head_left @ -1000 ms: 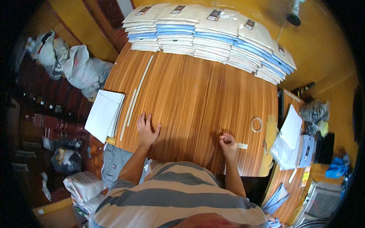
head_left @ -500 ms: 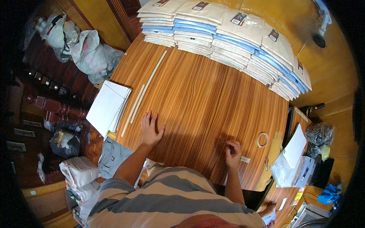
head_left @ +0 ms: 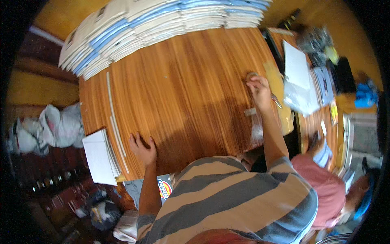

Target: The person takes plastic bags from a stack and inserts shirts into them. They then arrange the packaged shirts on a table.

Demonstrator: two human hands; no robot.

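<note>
The brown, striped wood-grain worktop (head_left: 183,77) fills the middle of the view. Along its far edge run the tall stacks of cream and blue folded garments in glossy clear plastic (head_left: 162,30); I judge each stack heavy but soft, with slick wrappers, so one would be best lifted from underneath with both palms. At the left edge lies the pile of white, flat rectangular sheets (head_left: 99,158), likely thin and easily creased, best taken squarely by two opposite sides.

The left hand (head_left: 144,153) rests near the worktop's near-left side, palm down and fingers spread, holding nothing. Just beyond it lie two narrow, whitish strips (head_left: 118,136), which look fixed to the surface.

The right hand (head_left: 262,92) reaches to the right side, near the metal hand tool with slim handles (head_left: 276,101). Its grip is bent, thumb and forefinger drawn close together at the small, thin-walled ring like a roll of tape (head_left: 250,74). The ring sits right at the fingertips, over the worktop; blur hides whether they pinch it or only touch it, and whether it is raised. It should be light and fairly stiff, with smooth sides; the rim suits a hold, thumb outside and a finger through the hole.
</note>
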